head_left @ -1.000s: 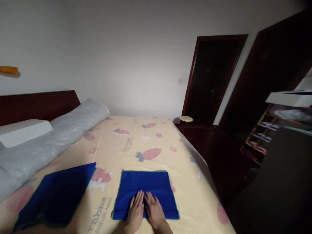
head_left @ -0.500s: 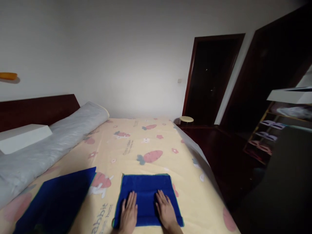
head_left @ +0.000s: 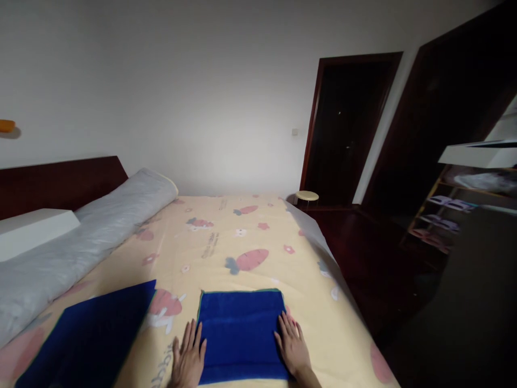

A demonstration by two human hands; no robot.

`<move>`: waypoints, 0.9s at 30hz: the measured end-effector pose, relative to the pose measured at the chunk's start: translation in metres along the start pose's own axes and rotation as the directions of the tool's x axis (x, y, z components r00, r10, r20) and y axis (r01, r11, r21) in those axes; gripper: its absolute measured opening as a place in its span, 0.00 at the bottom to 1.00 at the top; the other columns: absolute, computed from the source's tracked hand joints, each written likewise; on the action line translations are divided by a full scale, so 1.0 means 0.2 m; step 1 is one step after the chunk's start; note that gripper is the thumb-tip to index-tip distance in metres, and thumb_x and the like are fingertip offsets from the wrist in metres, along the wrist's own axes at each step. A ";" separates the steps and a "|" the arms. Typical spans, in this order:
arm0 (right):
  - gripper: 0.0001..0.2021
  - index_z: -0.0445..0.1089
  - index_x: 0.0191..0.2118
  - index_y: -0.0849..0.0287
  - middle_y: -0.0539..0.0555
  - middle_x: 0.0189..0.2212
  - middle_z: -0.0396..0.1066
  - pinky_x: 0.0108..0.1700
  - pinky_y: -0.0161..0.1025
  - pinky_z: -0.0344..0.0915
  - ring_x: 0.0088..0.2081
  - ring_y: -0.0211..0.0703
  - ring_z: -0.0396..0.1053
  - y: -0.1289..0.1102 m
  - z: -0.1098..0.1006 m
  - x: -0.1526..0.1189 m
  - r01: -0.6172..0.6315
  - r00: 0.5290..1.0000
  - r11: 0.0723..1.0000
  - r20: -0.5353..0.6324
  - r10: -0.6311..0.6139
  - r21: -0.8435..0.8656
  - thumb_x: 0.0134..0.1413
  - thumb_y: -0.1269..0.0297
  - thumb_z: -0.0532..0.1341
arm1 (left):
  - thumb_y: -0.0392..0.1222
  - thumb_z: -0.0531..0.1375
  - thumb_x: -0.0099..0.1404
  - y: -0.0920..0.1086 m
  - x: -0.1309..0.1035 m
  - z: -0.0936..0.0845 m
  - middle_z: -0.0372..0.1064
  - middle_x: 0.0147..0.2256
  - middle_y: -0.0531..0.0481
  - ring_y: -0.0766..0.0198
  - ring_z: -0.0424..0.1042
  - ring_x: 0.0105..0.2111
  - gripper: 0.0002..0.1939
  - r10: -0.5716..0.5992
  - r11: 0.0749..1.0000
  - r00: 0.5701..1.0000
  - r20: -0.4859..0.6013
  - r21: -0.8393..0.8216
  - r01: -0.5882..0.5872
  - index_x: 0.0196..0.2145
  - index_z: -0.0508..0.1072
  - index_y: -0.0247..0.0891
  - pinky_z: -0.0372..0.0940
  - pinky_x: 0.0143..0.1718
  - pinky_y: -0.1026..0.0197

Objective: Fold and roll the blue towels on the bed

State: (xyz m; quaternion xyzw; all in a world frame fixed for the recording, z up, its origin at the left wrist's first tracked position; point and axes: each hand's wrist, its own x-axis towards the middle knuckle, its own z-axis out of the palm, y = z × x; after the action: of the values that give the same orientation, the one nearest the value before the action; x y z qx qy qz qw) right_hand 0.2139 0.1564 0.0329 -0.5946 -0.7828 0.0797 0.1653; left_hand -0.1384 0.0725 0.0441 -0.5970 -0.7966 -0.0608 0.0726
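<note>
Dim room; the white wall (head_left: pixel 226 118) is brightest across its middle, greying toward the upper corners. The dark wooden door (head_left: pixel 343 129) loses most detail, shadow deepens the left blue cloth (head_left: pixel 89 337), and wide-angle stretch slants the blurry shoe rack (head_left: pixel 427 202)

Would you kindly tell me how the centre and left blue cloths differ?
The centre cloth lies almost square to the view; the left cloth lies slanted. The centre cloth has the left hand and right hand at its side edges; no hand shows on the left cloth. The centre cloth looks brighter, the left cloth darker. Both are blue, green-edged and lie on the bed.
</note>
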 end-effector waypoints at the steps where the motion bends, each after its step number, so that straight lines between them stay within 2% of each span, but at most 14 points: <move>1: 0.30 0.58 0.64 0.59 0.58 0.66 0.51 0.67 0.55 0.47 0.67 0.54 0.49 -0.06 0.00 0.01 0.021 1.000 1.000 0.007 -0.021 0.009 0.65 0.46 0.44 | 0.44 0.41 0.70 0.05 0.00 0.00 0.43 0.68 0.49 0.55 0.45 0.68 0.27 0.033 0.999 0.998 -0.046 -0.016 -0.034 0.66 0.48 0.45 0.39 0.67 0.37; 3: 0.28 0.56 0.66 0.56 0.55 0.67 0.48 0.67 0.52 0.46 0.68 0.51 0.46 -0.24 0.00 0.02 0.114 0.992 0.991 0.048 -0.117 0.067 0.67 0.51 0.43 | 0.41 0.40 0.70 0.20 0.00 0.00 0.45 0.68 0.51 0.58 0.46 0.68 0.28 0.187 0.976 0.979 -0.074 -0.098 -0.194 0.67 0.44 0.46 0.43 0.67 0.42; 5: 0.26 0.51 0.67 0.54 0.52 0.68 0.46 0.67 0.50 0.46 0.68 0.47 0.45 -0.43 0.02 0.04 0.221 0.962 0.962 0.129 -0.242 0.158 0.67 0.57 0.43 | 0.38 0.41 0.69 0.37 0.01 0.01 0.46 0.67 0.53 0.62 0.49 0.67 0.29 0.378 0.904 0.926 -0.018 -0.208 -0.373 0.67 0.43 0.47 0.48 0.66 0.50; 7: 0.27 0.48 0.69 0.54 0.52 0.68 0.47 0.67 0.48 0.46 0.68 0.46 0.44 -0.56 0.03 0.05 0.265 0.924 0.936 0.217 -0.316 0.232 0.65 0.59 0.45 | 0.34 0.42 0.67 0.49 0.02 0.01 0.46 0.67 0.54 0.64 0.50 0.67 0.31 0.464 0.857 0.883 0.074 -0.289 -0.426 0.67 0.44 0.46 0.51 0.66 0.54; 8: 0.28 0.47 0.69 0.53 0.52 0.68 0.48 0.67 0.49 0.46 0.68 0.46 0.44 -0.58 0.03 0.06 0.272 0.910 0.929 0.246 -0.333 0.252 0.65 0.59 0.46 | 0.32 0.42 0.66 0.52 0.04 0.01 0.46 0.67 0.54 0.65 0.50 0.67 0.32 0.474 0.852 0.873 0.119 -0.311 -0.421 0.67 0.45 0.46 0.51 0.66 0.55; 9: 0.28 0.48 0.68 0.52 0.52 0.67 0.48 0.67 0.50 0.46 0.68 0.46 0.44 -0.57 0.03 0.07 0.266 0.907 0.930 0.260 -0.331 0.253 0.65 0.58 0.46 | 0.32 0.42 0.66 0.52 0.05 0.02 0.46 0.67 0.55 0.65 0.49 0.67 0.32 0.469 0.856 0.870 0.151 -0.320 -0.406 0.67 0.46 0.47 0.51 0.66 0.54; 11: 0.26 0.52 0.67 0.50 0.51 0.67 0.48 0.67 0.53 0.45 0.68 0.47 0.45 -0.47 0.02 0.08 0.210 0.935 0.957 0.244 -0.256 0.202 0.65 0.55 0.45 | 0.35 0.42 0.68 0.43 0.07 0.02 0.46 0.67 0.56 0.64 0.49 0.67 0.30 0.419 0.883 0.893 0.163 -0.300 -0.360 0.66 0.48 0.51 0.50 0.66 0.51; 14: 0.27 0.55 0.66 0.55 0.54 0.67 0.48 0.67 0.56 0.46 0.68 0.50 0.45 -0.20 -0.02 0.09 0.005 0.988 0.999 0.154 -0.012 0.049 0.66 0.53 0.43 | 0.43 0.42 0.70 0.21 0.10 0.01 0.47 0.67 0.52 0.58 0.51 0.66 0.27 0.207 0.969 0.969 0.138 -0.164 -0.184 0.65 0.50 0.51 0.51 0.64 0.44; 16: 0.27 0.56 0.65 0.59 0.57 0.67 0.50 0.66 0.56 0.48 0.68 0.51 0.46 -0.04 -0.03 0.10 -0.101 0.990 0.995 0.094 0.102 -0.024 0.65 0.54 0.44 | 0.44 0.43 0.70 0.10 0.12 0.00 0.48 0.67 0.48 0.54 0.50 0.67 0.27 0.067 0.996 0.995 0.078 -0.059 -0.063 0.65 0.52 0.47 0.49 0.64 0.40; 18: 0.27 0.58 0.65 0.61 0.59 0.66 0.51 0.66 0.57 0.48 0.67 0.53 0.47 0.02 -0.04 0.11 -0.136 0.989 0.989 0.045 0.139 -0.050 0.65 0.54 0.45 | 0.43 0.42 0.70 0.08 0.13 -0.01 0.48 0.67 0.46 0.53 0.49 0.67 0.27 0.046 0.999 0.999 -0.004 -0.026 -0.046 0.65 0.53 0.44 0.47 0.64 0.38; 20: 0.27 0.59 0.64 0.61 0.60 0.66 0.50 0.66 0.58 0.48 0.67 0.54 0.47 -0.04 -0.03 0.12 -0.098 0.995 0.995 0.024 0.099 -0.024 0.65 0.54 0.45 | 0.42 0.41 0.70 0.15 0.13 -0.01 0.47 0.67 0.48 0.55 0.49 0.67 0.27 0.127 0.989 0.991 -0.030 -0.076 -0.129 0.65 0.51 0.44 0.48 0.65 0.41; 22: 0.26 0.58 0.65 0.58 0.57 0.67 0.49 0.66 0.56 0.47 0.68 0.52 0.46 -0.19 -0.02 0.13 0.029 0.998 0.998 0.063 -0.032 0.051 0.66 0.55 0.45 | 0.40 0.39 0.71 0.29 0.13 0.00 0.47 0.67 0.52 0.60 0.50 0.67 0.27 0.265 0.950 0.964 0.015 -0.177 -0.258 0.66 0.48 0.46 0.50 0.65 0.46; 25: 0.25 0.53 0.67 0.51 0.52 0.67 0.48 0.67 0.52 0.47 0.68 0.47 0.45 -0.42 0.02 0.14 0.236 0.945 0.950 0.182 -0.273 0.203 0.67 0.55 0.45 | 0.36 0.41 0.69 0.49 0.15 0.03 0.46 0.67 0.54 0.63 0.50 0.67 0.29 0.435 0.868 0.894 0.106 -0.316 -0.384 0.66 0.47 0.48 0.51 0.66 0.50; 27: 0.26 0.51 0.67 0.49 0.51 0.68 0.48 0.67 0.52 0.47 0.68 0.47 0.45 -0.47 0.04 0.15 0.265 0.920 0.933 0.224 -0.320 0.244 0.67 0.52 0.45 | 0.35 0.43 0.67 0.54 0.17 0.04 0.47 0.67 0.53 0.63 0.50 0.67 0.30 0.458 0.852 0.876 0.147 -0.354 -0.386 0.66 0.48 0.49 0.50 0.66 0.49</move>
State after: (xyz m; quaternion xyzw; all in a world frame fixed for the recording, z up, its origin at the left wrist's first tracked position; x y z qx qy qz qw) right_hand 0.1183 0.1595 0.0604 -0.4338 -0.8654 0.2129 0.1326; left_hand -0.0453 0.1364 0.0429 -0.7649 -0.6278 -0.1008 -0.1029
